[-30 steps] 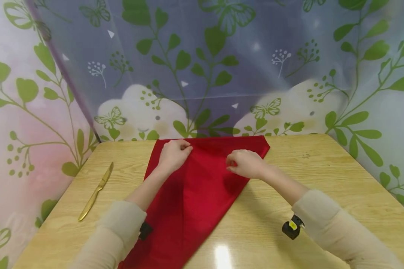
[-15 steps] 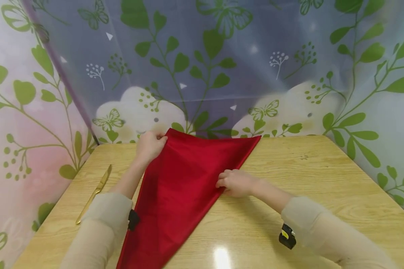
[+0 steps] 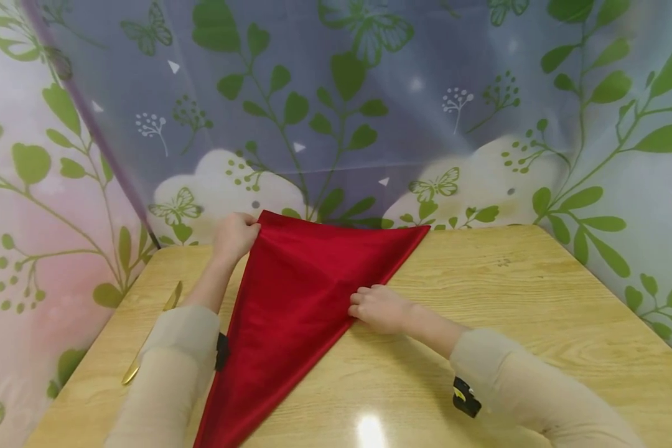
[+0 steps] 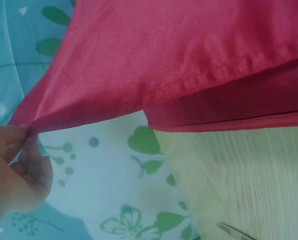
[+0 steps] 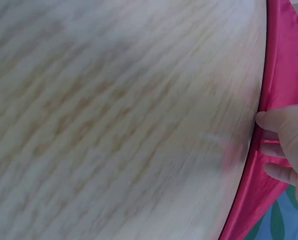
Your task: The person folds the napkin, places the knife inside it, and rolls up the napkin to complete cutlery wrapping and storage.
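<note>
A red cloth napkin (image 3: 297, 292), folded to a long tapering shape, lies on the table with its narrow end toward me. My left hand (image 3: 235, 236) pinches its far left corner. In the left wrist view, that corner is stretched up off the table between thumb and fingers, and a second layer of the napkin (image 4: 229, 110) hangs below it. My right hand (image 3: 381, 309) holds the slanting right edge about midway, fingers bent onto the cloth. The right wrist view has its fingertips (image 5: 271, 150) on the folded border; what lies under them is hidden.
A gold knife (image 3: 172, 295) lies left of the napkin, partly covered by my left sleeve (image 3: 173, 361). The wooden table (image 3: 509, 311) extends to the right. A printed backdrop (image 3: 358, 124) of leaves and butterflies stands at its far edge.
My left hand has gone from above the napkin to its far left corner and drawn it leftward. My right hand has come down and left onto the slanting edge. The napkin has shifted left.
</note>
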A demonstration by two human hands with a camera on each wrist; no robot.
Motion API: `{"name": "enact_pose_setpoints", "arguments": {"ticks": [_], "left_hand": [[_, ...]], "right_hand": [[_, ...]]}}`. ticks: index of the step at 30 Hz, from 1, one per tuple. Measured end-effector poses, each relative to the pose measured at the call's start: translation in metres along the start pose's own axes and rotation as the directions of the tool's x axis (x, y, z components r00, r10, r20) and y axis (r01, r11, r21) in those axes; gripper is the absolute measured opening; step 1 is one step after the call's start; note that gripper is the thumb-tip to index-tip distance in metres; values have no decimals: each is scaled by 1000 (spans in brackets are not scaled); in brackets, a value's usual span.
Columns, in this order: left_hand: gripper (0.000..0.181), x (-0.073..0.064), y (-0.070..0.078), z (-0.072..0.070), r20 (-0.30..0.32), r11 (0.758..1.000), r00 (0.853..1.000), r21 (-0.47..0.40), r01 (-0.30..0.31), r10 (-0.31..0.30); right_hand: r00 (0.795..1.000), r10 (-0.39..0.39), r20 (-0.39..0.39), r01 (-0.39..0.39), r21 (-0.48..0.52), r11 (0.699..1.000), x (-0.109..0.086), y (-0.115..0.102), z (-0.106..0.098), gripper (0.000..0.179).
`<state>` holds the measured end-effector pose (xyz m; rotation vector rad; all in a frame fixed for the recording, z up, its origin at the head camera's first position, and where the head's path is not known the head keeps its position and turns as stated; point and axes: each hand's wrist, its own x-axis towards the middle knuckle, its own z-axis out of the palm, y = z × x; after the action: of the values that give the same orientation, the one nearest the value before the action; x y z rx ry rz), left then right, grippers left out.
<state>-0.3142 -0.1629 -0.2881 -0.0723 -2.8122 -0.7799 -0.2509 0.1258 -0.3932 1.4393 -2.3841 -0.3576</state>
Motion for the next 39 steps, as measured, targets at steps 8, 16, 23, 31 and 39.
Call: {"name": "enact_pose_setpoints", "arguments": {"ticks": [8,16,23,31,39], "left_hand": [[28,9,-8,-1,-26,1000,999,-18,19,-19],[29,11,-18,0,-95,1000,995,13,6,-4],[22,14,-21,10,-116,999,993,32,14,-10],[28,17,-29,24,-121,997,993,74,-2,11],[28,26,-32,24,-110,999,994,45,0,5]], "right_hand": [[1000,-7,-11,7,-35,999,6,0,5,4],[1000,-25,-2,25,-19,1000,13,-4,4,4],[999,-7,44,5,46,999,16,-9,2,4],[997,-7,71,2,70,998,17,-14,0,7],[999,-27,44,23,93,995,19,-13,-2,5]]}}
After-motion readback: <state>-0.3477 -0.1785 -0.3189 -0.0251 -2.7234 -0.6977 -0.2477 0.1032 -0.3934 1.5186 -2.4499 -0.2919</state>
